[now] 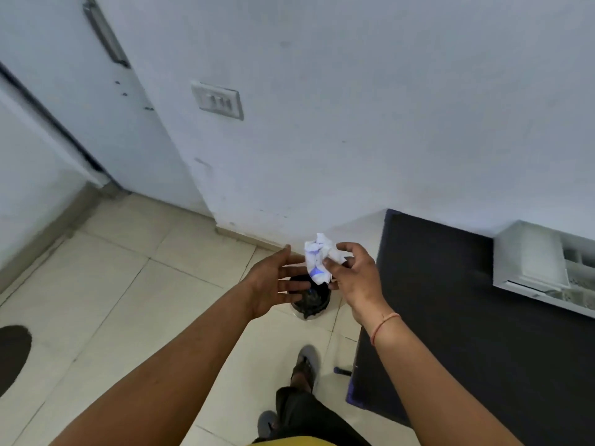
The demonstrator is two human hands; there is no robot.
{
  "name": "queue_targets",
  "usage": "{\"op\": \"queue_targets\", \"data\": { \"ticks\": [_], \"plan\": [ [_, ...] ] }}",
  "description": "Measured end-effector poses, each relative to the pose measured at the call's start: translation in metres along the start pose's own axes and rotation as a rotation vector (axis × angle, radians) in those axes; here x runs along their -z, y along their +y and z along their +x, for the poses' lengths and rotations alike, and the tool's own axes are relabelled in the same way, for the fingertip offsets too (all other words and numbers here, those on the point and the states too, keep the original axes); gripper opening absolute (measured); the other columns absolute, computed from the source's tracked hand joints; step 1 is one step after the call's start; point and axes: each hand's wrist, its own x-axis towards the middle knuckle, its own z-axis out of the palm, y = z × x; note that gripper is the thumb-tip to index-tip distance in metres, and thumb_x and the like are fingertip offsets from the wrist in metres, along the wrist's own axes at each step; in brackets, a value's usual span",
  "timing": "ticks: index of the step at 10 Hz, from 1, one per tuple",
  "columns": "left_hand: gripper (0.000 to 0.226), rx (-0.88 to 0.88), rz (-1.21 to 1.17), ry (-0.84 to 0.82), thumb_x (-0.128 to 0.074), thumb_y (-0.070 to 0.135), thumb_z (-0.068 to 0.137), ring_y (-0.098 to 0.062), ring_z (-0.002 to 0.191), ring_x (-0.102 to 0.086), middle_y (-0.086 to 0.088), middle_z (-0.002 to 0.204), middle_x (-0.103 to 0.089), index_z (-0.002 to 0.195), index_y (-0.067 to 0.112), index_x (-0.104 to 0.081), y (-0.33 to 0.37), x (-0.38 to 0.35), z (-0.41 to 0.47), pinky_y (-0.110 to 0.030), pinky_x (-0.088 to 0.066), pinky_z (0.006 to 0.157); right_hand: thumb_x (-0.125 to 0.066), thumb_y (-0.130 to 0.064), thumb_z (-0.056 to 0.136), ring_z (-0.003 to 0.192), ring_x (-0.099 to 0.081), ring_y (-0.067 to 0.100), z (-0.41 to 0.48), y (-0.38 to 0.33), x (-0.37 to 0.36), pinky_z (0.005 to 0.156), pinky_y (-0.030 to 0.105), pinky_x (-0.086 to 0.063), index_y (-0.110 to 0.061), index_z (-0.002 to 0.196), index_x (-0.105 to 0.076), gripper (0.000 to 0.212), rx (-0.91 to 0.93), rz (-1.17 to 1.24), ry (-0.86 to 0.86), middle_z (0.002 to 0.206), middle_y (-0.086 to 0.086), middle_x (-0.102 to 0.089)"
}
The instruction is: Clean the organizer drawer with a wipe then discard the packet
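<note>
- Tiled floor [135,284] and pale wall surround you; the organizer drawer [544,268] sits on the dark bench [450,300], away from your fingers.
- Your right hand [354,278] pinches the crumpled packet [317,257]; your left hand [273,281] is spread open, empty.
- The bin [310,300] lies right under your fingertips [328,262], so wiping looks finished; only dropping the packet remains.

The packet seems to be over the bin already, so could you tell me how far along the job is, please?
Wiping looks finished: the white organizer sits on the dark table, away from both hands. In hand: the right hand pinches the crumpled white-and-blue packet above the black-lined bin on the floor, with the open left hand beside it. Left: letting the packet drop in.
</note>
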Motion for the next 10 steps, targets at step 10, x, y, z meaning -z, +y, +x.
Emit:
{"op": "queue_targets", "data": {
  "ticks": [10],
  "plan": [
    [0.033, 0.38, 0.588, 0.217, -0.068, 0.034, 0.1, -0.024, 0.1, -0.062, -0.004, 0.103, -0.065, 0.124, 0.01, -0.068, -0.14, 0.122, 0.479, -0.037, -0.053, 0.071, -0.056, -0.026, 0.102, 0.115, -0.06, 0.031, 0.305, 0.349, -0.172, 0.088, 0.045, -0.059, -0.014, 0.133, -0.062, 0.033, -0.945, 0.29, 0.273, 0.131, 0.011, -0.062]
  ]
}}
